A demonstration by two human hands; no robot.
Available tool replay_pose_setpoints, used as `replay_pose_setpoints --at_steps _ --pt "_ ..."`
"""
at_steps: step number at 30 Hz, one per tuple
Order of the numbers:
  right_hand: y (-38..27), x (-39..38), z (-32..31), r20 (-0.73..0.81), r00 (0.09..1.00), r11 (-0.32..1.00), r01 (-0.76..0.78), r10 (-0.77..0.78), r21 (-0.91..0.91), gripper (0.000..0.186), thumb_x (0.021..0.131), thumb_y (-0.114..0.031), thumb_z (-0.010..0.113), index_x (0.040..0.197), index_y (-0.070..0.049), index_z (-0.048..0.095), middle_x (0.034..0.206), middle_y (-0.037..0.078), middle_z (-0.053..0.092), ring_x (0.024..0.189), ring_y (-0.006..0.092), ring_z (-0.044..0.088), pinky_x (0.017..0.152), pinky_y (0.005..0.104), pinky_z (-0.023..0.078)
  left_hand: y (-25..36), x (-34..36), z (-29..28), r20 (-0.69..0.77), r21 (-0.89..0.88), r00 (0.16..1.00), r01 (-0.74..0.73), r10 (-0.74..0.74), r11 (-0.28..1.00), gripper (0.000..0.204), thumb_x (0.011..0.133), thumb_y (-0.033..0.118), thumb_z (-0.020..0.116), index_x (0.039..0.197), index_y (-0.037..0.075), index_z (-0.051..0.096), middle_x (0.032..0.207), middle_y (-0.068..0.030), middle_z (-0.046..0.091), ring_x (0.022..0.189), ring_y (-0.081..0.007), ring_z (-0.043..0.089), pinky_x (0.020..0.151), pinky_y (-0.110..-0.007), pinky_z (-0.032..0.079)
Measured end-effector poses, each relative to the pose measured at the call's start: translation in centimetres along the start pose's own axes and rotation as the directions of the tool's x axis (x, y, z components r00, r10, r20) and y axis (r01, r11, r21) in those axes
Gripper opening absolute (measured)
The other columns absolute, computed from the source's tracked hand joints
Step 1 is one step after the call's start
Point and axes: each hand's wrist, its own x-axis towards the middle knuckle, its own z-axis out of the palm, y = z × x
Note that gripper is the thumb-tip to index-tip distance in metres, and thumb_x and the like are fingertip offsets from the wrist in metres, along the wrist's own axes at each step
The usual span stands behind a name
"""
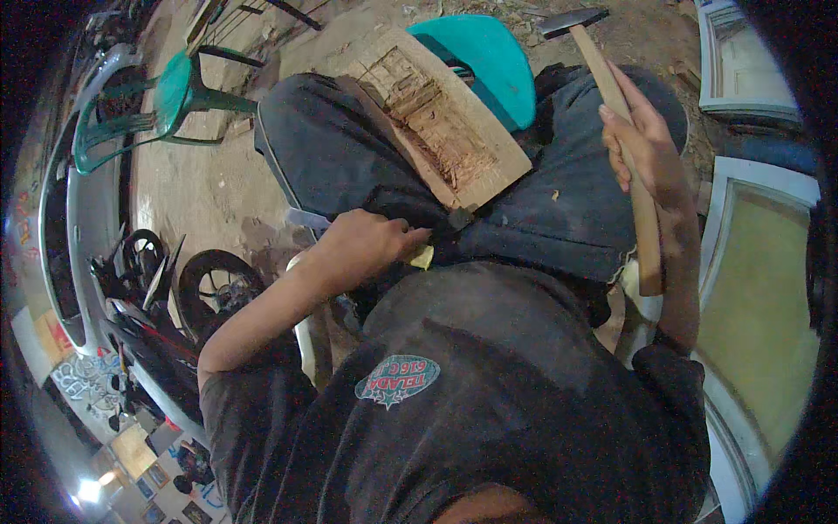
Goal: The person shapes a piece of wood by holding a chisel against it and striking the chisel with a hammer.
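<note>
A wooden block [499, 177] with a rough recess carved into it lies slanted across my lap, its far part by a green plastic chair [502, 65]. My left hand [371, 244] is closed near the block's close end, around what looks like a chisel [422, 257]. A yellow bit of it shows below my fingers; a dark, blade-like piece beside the hand meets the block's corner. On the right, my right hand [644, 140] wraps round the pale wooden handle of a hammer [644, 236]. The hammer's dark metal head is raised at the far end, clear of the block.
Wood chips lie inside the recess and on the ground [340, 31]. Another green plastic chair [179, 96] stands at the far left, with a motorbike [218, 284] and a vehicle [74, 218] nearby. White-framed panels [755, 288] are along the right side.
</note>
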Motion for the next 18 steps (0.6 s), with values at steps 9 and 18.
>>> replay_pose_setpoints --at_steps 9,18 --pt "0.2 0.2 -0.6 0.007 1.0 1.0 0.01 -0.01 0.007 0.064 0.094 -0.021 0.058 0.151 -0.01 0.029 0.065 0.0 0.047 0.038 0.0068 0.043 0.033 0.0246 0.038 -0.6 -1.7 1.1 -0.122 0.085 0.992 0.041 -0.031 0.996 0.02 0.085 0.017 0.057 0.103 0.01 0.059 0.081 -0.007 0.063 0.07 -0.0267 0.067 0.056 -0.039 0.054" --pt "-0.6 0.0 0.1 -0.024 0.999 0.997 -0.024 0.022 -0.073 0.06 0.098 -0.02 0.051 0.152 -0.01 0.027 0.065 0.0 0.044 0.038 0.005 0.037 0.033 0.0214 0.034 -3.2 -10.0 -5.5 -0.238 0.191 0.658 0.753 -0.715 0.629 0.028 0.08 0.009 0.061 0.107 0.01 0.057 0.084 -0.0139 0.066 0.077 -0.0338 0.067 0.064 -0.046 0.052"
